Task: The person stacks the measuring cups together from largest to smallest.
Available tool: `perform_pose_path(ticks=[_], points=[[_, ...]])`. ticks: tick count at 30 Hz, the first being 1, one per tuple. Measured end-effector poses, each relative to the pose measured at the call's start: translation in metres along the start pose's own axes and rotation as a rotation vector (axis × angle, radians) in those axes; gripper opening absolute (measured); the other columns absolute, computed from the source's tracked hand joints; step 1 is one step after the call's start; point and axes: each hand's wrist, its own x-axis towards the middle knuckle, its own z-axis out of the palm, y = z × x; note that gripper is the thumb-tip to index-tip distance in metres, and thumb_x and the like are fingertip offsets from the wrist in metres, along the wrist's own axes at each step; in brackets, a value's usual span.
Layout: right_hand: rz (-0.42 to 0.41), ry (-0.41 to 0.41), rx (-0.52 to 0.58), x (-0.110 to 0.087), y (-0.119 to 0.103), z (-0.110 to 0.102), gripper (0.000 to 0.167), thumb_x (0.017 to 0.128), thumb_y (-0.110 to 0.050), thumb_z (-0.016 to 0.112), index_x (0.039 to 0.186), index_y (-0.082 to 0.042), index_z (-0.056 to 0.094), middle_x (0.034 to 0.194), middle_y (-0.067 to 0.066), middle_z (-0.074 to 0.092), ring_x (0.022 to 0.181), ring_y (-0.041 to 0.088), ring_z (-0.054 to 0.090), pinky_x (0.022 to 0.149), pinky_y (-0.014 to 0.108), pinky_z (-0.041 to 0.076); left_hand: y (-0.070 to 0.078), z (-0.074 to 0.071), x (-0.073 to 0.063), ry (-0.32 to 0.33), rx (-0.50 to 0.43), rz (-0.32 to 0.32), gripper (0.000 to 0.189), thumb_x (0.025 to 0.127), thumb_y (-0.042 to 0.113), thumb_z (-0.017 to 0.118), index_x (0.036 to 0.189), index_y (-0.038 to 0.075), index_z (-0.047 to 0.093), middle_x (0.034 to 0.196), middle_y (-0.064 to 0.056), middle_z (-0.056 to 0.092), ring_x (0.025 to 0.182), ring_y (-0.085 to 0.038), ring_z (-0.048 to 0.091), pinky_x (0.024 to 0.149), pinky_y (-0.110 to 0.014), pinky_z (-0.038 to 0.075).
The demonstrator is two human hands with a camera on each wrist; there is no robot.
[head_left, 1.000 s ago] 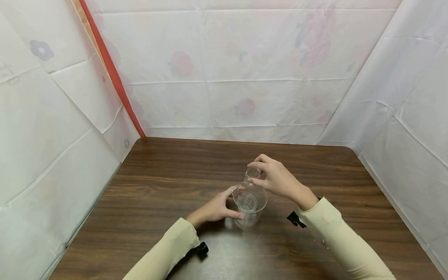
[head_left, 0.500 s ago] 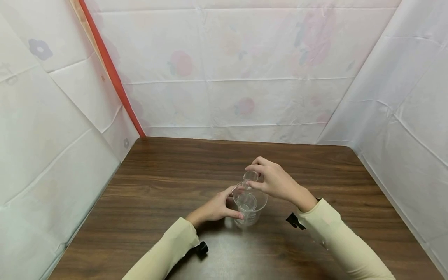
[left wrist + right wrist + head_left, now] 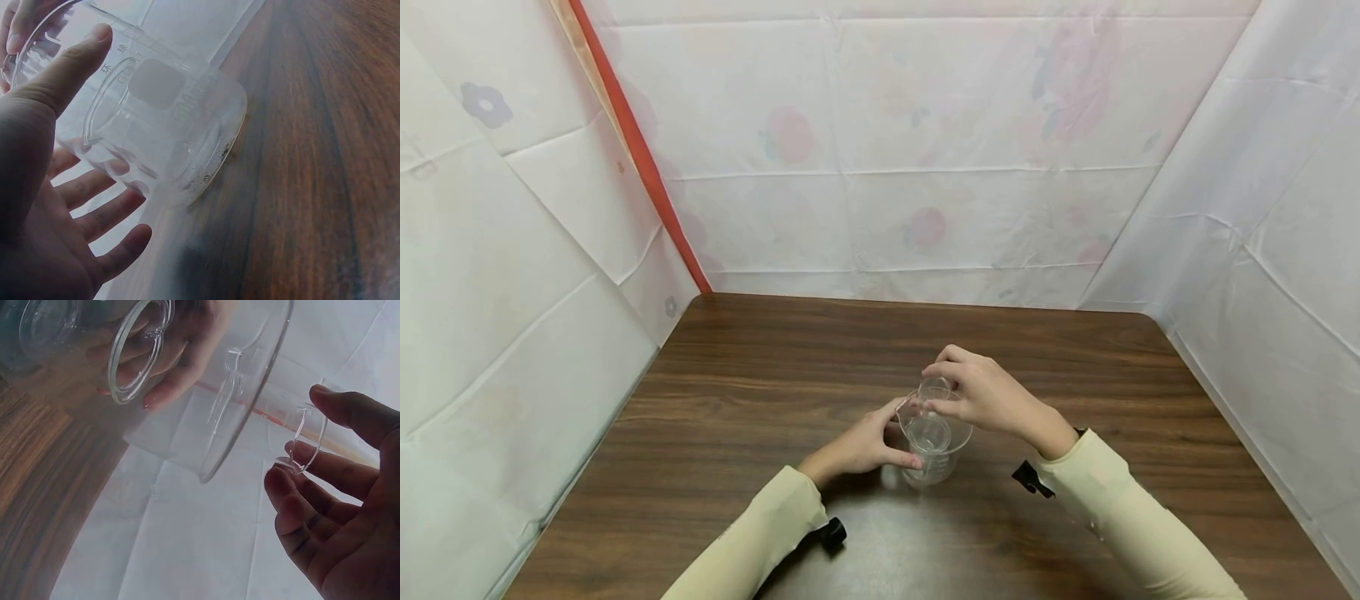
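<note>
A large clear glass beaker (image 3: 938, 468) stands on the wooden table. My left hand (image 3: 863, 446) holds its left side, thumb on the near wall (image 3: 65, 72) and fingers round the far side. White markings and a blank label patch show on the beaker (image 3: 156, 83) in the left wrist view. Inside it sits a smaller glass beaker (image 3: 928, 433). Between thumb and fingertips, my right hand (image 3: 988, 396) pinches another small clear beaker (image 3: 934, 387) at the large one's mouth. In the right wrist view, this small beaker's rim (image 3: 323, 436) faces my palm.
The brown wood-grain tabletop (image 3: 760, 367) surrounds the glassware. White patterned sheets (image 3: 880, 225) hang behind it and at both sides, with a red strip (image 3: 640, 158) at the back left corner. Black wrist straps (image 3: 832, 533) protrude from the sleeves.
My right hand has come down and slightly left, bringing the small beaker from above the large beaker's rim to its mouth. The left hand and large beaker have kept their place.
</note>
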Motion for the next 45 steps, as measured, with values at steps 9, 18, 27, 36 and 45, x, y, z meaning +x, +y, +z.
perform_pose_path(ticks=[9, 18, 27, 36, 45], points=[[0.008, -0.047, 0.005, -0.001, 0.0, 0.003, 0.028, 0.08, -0.022, 0.08, 0.103, -0.009, 0.072, 0.09, 0.0, 0.06, 0.065, 0.007, 0.053, 0.058, 0.016, 0.044, -0.001, 0.001, 0.001, 0.003, 0.0, 0.024, 0.08, 0.078, 0.032, 0.082, 0.145, 0.02, 0.039, 0.144, 0.003, 0.05, 0.126, -0.021, 0.055, 0.106, -0.04, 0.045], [0.012, -0.097, 0.01, -0.001, 0.001, 0.01, 0.031, 0.081, -0.026, 0.08, 0.104, -0.007, 0.072, 0.092, 0.001, 0.06, 0.063, 0.007, 0.056, 0.057, 0.014, 0.045, -0.001, 0.0, 0.0, -0.003, 0.007, -0.018, 0.089, 0.078, 0.038, 0.081, 0.15, 0.018, 0.033, 0.149, -0.002, 0.047, 0.123, -0.027, 0.059, 0.108, -0.044, 0.043], [-0.011, -0.142, -0.038, -0.001, 0.0, 0.016, 0.031, 0.08, -0.027, 0.08, 0.103, -0.009, 0.073, 0.094, 0.003, 0.064, 0.062, -0.001, 0.048, 0.057, 0.016, 0.043, -0.002, 0.0, -0.001, -0.02, -0.012, -0.028, 0.091, 0.079, 0.041, 0.08, 0.152, 0.02, 0.03, 0.146, -0.002, 0.05, 0.123, -0.027, 0.059, 0.107, -0.046, 0.043], [-0.037, -0.186, -0.136, 0.001, -0.003, 0.02, 0.034, 0.077, -0.031, 0.081, 0.105, -0.012, 0.074, 0.09, 0.0, 0.061, 0.067, 0.004, 0.05, 0.063, 0.022, 0.047, -0.001, -0.001, -0.001, -0.024, -0.005, -0.04, 0.096, 0.079, 0.046, 0.079, 0.154, 0.022, 0.025, 0.147, -0.003, 0.049, 0.124, -0.029, 0.058, 0.108, -0.047, 0.043], [-0.016, -0.219, -0.193, 0.001, -0.005, 0.024, 0.037, 0.076, -0.033, 0.083, 0.108, -0.016, 0.073, 0.09, 0.0, 0.06, 0.072, 0.009, 0.055, 0.068, 0.03, 0.051, -0.001, -0.001, -0.002, -0.021, -0.011, -0.035, 0.095, 0.078, 0.045, 0.079, 0.154, 0.023, 0.026, 0.146, -0.002, 0.05, 0.124, -0.03, 0.058, 0.108, -0.048, 0.043]])
